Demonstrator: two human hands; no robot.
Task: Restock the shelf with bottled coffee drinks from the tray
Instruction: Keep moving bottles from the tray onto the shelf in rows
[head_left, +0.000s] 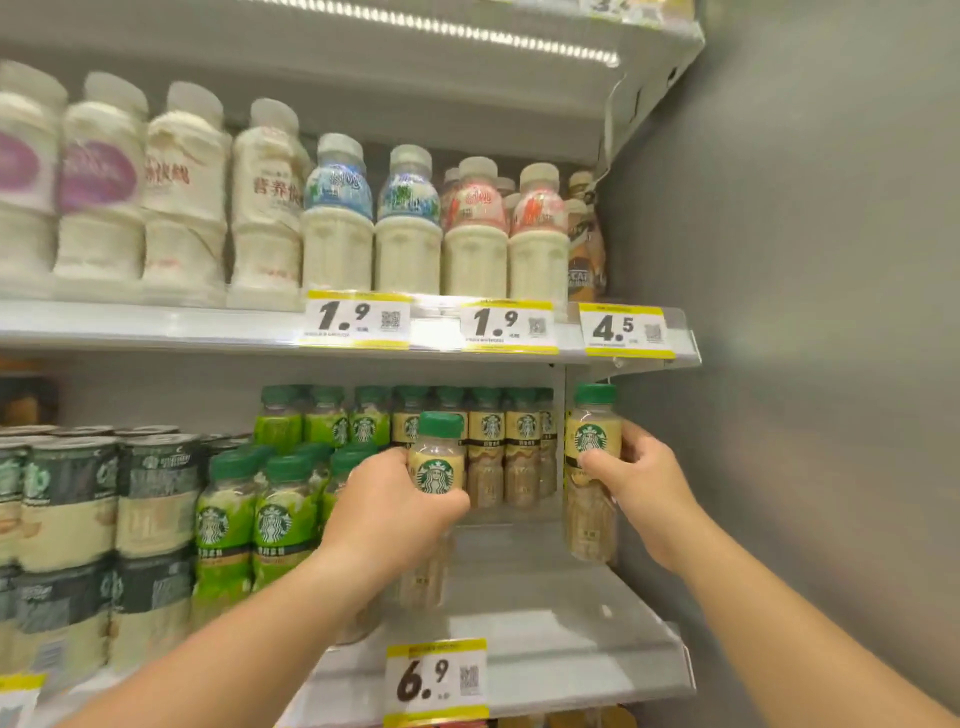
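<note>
Two cream-labelled coffee bottles going onto the lower shelf. The left bottle (435, 462) is standing upright, its long axis vertical, green cap up and logo facing outward. The left hand (395, 512) is wrapping fingers and thumb around its mid-body from the left, a hold that is leaving the base free to meet the shelf. The right bottle (592, 457) is likewise being held upright, cap just under the upper shelf's edge and logo outward. The right hand (641, 470) is gripping it from the right, thumb lying across the label.

Both bottles are sitting over the bare front part of the shelf (550, 613), ahead of the back row of matching bottles (491, 441), probably so that the gap is being filled with labels facing shoppers. Whether either base is touching the shelf cannot be told.

Green-labelled bottles (223, 525) are standing to the left, with cans (67, 499) beyond them. A price tag (436, 680) is hanging on the shelf lip. The tray is not showing.
</note>
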